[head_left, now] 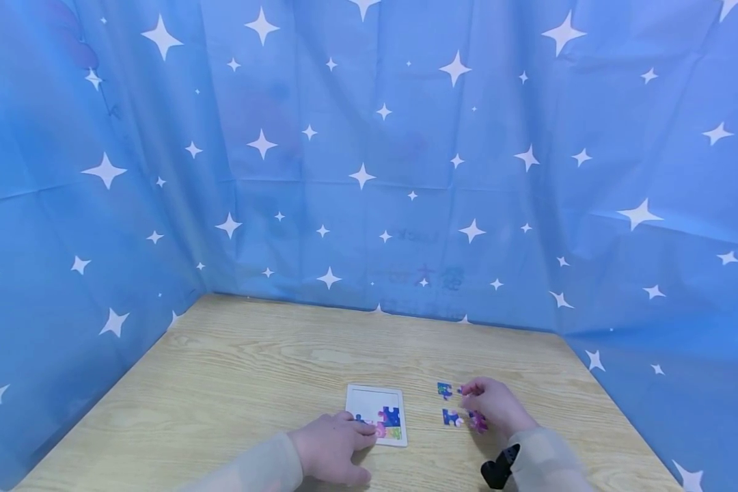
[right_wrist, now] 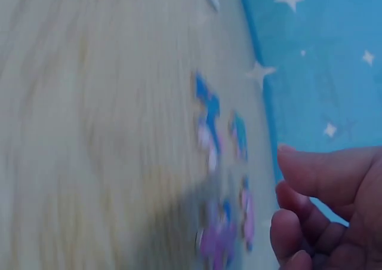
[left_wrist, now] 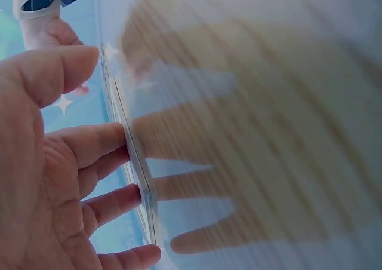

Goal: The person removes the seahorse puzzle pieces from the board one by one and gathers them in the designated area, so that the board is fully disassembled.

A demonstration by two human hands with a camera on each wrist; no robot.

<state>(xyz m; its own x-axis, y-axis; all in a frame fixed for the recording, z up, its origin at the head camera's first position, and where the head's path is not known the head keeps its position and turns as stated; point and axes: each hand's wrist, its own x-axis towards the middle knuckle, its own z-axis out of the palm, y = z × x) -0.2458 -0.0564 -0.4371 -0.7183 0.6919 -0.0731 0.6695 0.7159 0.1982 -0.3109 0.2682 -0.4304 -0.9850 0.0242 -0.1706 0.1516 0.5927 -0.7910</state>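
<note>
A small white square puzzle tray (head_left: 369, 400) lies on the table, with several joined jigsaw pieces (head_left: 391, 417) along its lower and right parts. My left hand (head_left: 335, 445) rests on the tray's near left side, fairly straight fingers (left_wrist: 113, 196) touching its edge. Over to the right, my right hand (head_left: 498, 404) hovers above a group of loose jigsaw pieces. Its thumb and curved fingers stand apart in the right wrist view, with no piece seen between them. A blue-pink piece (right_wrist: 209, 123), a teal one (right_wrist: 239, 137) and a purple one (right_wrist: 218, 240) lie below.
The wooden table (head_left: 270, 362) reaches back to a blue star-patterned curtain (head_left: 344, 205), which also hangs at both sides. A black strap mount (head_left: 500, 467) sits on the right wrist.
</note>
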